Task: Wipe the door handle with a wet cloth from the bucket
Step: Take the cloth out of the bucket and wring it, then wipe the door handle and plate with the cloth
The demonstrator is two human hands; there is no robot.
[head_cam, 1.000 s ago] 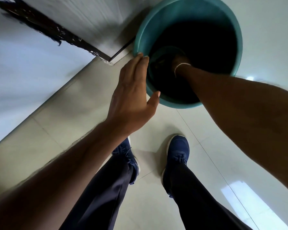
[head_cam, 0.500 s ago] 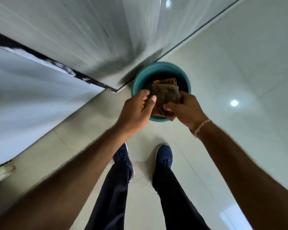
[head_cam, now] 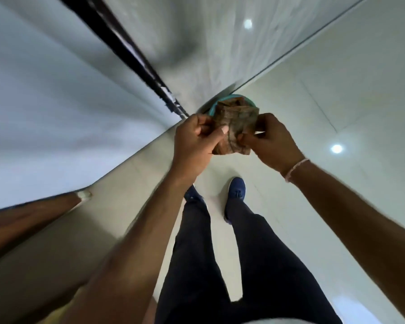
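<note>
Your left hand (head_cam: pixel 194 143) and right hand (head_cam: pixel 270 142) each have a clenched grip on the brown cloth (head_cam: pixel 235 127), bunched between them. It hangs above the teal bucket (head_cam: pixel 212 109) on the floor (head_cam: pixel 337 206), looking wet, though blur hides detail.

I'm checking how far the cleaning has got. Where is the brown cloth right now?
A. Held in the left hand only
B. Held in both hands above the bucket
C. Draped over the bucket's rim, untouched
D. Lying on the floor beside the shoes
B: the left hand and the right hand each grip a side of the cloth, which is raised over the bucket.
</note>
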